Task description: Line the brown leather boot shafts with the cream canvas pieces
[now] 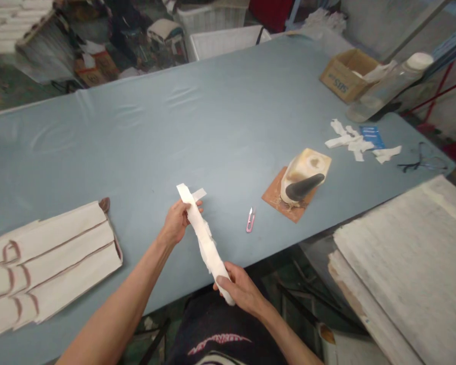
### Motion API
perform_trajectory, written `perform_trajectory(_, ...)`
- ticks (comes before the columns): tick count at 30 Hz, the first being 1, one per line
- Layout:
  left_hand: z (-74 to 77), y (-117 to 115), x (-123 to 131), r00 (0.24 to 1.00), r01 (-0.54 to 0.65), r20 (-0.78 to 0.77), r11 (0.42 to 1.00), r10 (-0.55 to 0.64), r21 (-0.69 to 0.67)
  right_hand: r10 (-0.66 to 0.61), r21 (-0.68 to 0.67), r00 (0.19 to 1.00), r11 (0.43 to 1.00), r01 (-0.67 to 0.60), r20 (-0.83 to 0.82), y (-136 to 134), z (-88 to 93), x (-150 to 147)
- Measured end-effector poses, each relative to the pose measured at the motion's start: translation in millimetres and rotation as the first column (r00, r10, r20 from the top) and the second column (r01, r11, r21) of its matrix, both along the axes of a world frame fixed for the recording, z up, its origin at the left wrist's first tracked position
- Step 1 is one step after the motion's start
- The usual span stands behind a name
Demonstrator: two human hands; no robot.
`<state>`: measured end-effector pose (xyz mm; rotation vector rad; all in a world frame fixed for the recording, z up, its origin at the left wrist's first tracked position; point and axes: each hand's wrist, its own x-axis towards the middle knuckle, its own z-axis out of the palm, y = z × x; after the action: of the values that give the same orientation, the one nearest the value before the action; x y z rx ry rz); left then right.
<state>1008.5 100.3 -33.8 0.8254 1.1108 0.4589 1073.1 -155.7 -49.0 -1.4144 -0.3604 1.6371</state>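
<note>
My left hand grips the upper end of a white cloth strip; my right hand pinches its lower end at five o'clock. It hangs over the desk edge. Pink snips lie at three o'clock, near.

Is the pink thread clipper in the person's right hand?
No, the pink clipper lies on the table; the right hand grips a white strip.

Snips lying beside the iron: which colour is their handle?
The snips are pink, seen best in the head view.
</note>
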Motion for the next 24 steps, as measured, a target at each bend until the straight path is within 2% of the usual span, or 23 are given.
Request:
perform_trajectory(2,-14.2,10.2,6.6,1.0,0.024,0.014,0.999,-0.023,-0.022,-0.027,-0.024,1.0,0.999,0.027,0.009,-2.7,-12.6,-3.6)
perform_trajectory(5,-26.4,24.4,16.4,0.997,0.055,0.061,0.998,-0.053,-0.041,-0.075,-0.066,0.997,0.995,0.076,0.023,-2.9,-27.1,-9.4)
perform_trajectory(10,-35.9,43.7,27.4,0.988,0.084,0.139,0.994,-0.074,-0.072,-0.11,-0.115,0.987,0.986,0.123,0.113,9.5,-44.2,-13.3)
perform_trajectory(14,-38.7,56.2,29.9,0.977,0.136,0.181,0.982,-0.111,-0.13,-0.084,-0.143,0.97,0.983,0.119,0.228,22.2,-51.1,-13.0)
perform_trajectory(16,-37.6,61.6,30.8,0.971,0.154,0.203,0.978,-0.124,-0.141,-0.058,-0.157,0.947,0.981,0.113,0.316,26.8,-48.2,-13.3)
perform_trajectory(19,-31.3,66.3,31.4,0.963,0.175,0.228,0.977,-0.143,-0.125,-0.035,-0.171,0.873,0.976,0.134,0.486,31.7,-31.8,-11.6)
perform_trajectory(21,-23.7,65.6,29.8,0.954,0.204,0.242,0.973,-0.174,-0.107,-0.043,-0.136,0.763,0.976,0.17,0.645,36.8,-14.8,-5.9)
perform_trajectory(24,-9.4,59.3,22.7,0.932,0.27,0.271,0.959,-0.239,-0.084,-0.144,0.02,0.553,0.974,0.224,0.82,56.0,12.0,12.9)
